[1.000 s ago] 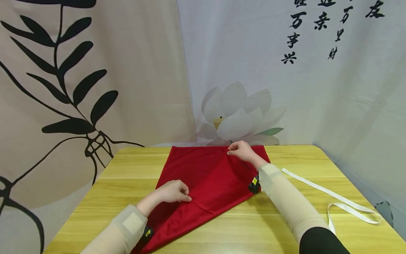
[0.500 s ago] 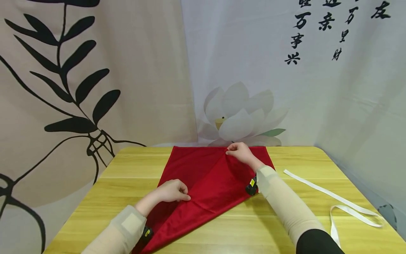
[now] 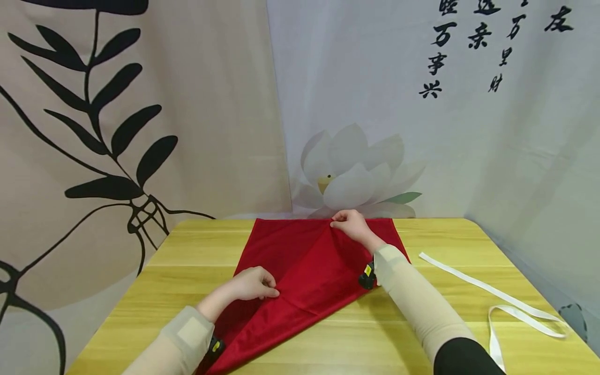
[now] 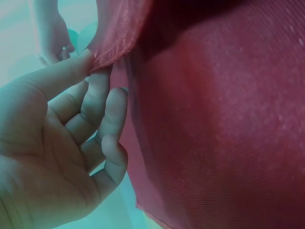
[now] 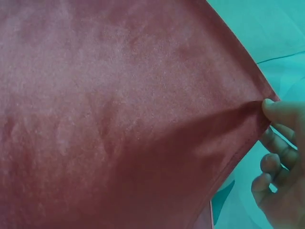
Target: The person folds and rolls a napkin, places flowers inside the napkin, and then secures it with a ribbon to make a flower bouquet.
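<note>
A red cloth (image 3: 309,281) lies on the wooden table, its near part folded over so a slanting edge runs from front left to back right. With thumb and index finger my left hand (image 3: 250,285) pinches the edge of the folded layer near the middle; the left wrist view shows the hemmed edge between thumb and fingertip of this hand (image 4: 62,143), other fingers loosely bent. My right hand (image 3: 352,226) pinches a corner of the cloth near the table's far edge. In the right wrist view that corner of the cloth (image 5: 143,119) is stretched toward the thumb of the hand (image 5: 281,157).
A white ribbon (image 3: 487,285) lies looped on the right side of the table (image 3: 159,291). Behind the table hangs a printed curtain (image 3: 225,104) with a black plant, a pale lotus and dark characters. A small black camera (image 3: 367,276) sits under the right wrist.
My right hand has shifted slightly left with the cloth corner, and more of the cloth's right edge shows. The left hand has stayed almost in place, still pinching the edge.
</note>
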Motion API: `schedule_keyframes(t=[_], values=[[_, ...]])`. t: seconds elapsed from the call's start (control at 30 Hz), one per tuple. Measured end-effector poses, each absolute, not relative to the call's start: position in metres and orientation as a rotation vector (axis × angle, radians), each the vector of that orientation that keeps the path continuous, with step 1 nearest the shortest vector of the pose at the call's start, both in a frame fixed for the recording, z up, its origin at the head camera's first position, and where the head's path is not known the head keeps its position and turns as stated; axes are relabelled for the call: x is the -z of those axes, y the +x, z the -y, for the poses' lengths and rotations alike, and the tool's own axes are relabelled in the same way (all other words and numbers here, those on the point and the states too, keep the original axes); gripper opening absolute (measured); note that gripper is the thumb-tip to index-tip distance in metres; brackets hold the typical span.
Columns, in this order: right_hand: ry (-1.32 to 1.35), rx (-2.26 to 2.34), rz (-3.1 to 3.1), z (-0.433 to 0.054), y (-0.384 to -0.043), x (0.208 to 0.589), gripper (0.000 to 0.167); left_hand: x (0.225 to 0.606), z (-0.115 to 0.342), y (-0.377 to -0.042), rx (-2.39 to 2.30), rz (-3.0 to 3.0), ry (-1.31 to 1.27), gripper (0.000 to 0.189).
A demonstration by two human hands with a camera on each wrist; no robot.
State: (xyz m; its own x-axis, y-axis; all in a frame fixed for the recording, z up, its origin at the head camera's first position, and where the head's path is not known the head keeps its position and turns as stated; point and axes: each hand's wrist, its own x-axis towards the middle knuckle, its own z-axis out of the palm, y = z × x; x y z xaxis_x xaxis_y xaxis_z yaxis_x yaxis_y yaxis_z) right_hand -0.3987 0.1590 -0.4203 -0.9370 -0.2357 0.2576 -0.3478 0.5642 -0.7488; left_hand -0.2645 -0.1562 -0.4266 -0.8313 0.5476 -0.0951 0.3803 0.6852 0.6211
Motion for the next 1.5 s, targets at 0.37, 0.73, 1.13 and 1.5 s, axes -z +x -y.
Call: schedule_keyframes(t=[0.37, 0.73, 1.13, 1.5], values=[[0.471, -1.33, 2.651, -0.149, -0.402, 0.419, 0.015, 0.43, 0.161, -0.266, -0.908, -2.619, 0.733, 0.026], [0.417, -1.493, 2.626, -0.14, -0.403, 0.42, 0.018, 0.429, 0.165, -0.268, -0.903, -2.634, 0.725, 0.028], [0.396, -1.54, 2.614, -0.128, -0.41, 0.422, 0.019, 0.426, 0.171, -0.269, -0.913, -2.628, 0.727, 0.025], [0.414, -1.611, 2.608, -0.113, -0.414, 0.422, 0.021, 0.427, 0.182, -0.266, -0.911, -2.647, 0.689, 0.026]])
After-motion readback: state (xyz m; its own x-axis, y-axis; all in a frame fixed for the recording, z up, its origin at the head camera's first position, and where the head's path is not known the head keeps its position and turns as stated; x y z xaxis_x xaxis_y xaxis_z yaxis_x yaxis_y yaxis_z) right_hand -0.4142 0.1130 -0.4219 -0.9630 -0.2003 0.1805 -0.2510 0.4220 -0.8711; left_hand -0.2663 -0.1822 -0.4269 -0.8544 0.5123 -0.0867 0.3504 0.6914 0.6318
